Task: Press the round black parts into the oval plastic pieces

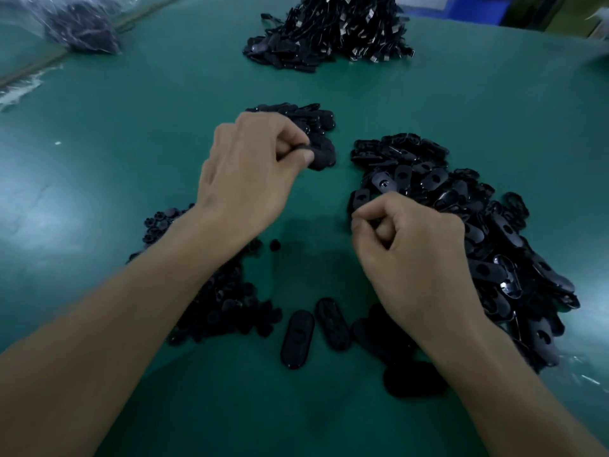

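A: Green matting covers the surface (99, 192), and everything on it is black. What are the fingers doing?

B: The left hand (253, 166) is reached forward, thumb and forefinger clamped on a dark rounded piece (318, 156) at the near edge of the far small pile (296, 123). The right hand (415, 249) is curled tight, its fingertips (359, 213) pinched on a small dark piece (375, 222). Too little of that shows to say whether it is round or oval.

A: Where does the stock lie from them?

B: The heap of oval plastic pieces (478, 232) lies right against the right hand, on its far side, and runs off to the right. The heap of round black parts (224, 301) sits partly under the left forearm, closer to the body than the left fingers are.

A: So which hand is nearer what?

B: The right one is at the ovals. The left, I judge, has to draw back toward the body for a round part. Two loose ovals (296, 338) lie flat between the forearms, side by side, with their long axes pointing roughly away from the person.

A: Anything beyond?

B: A mound of corded parts with metal ends (329, 31) lies at the far side, and a clear bag (82, 28) of dark bits far left.
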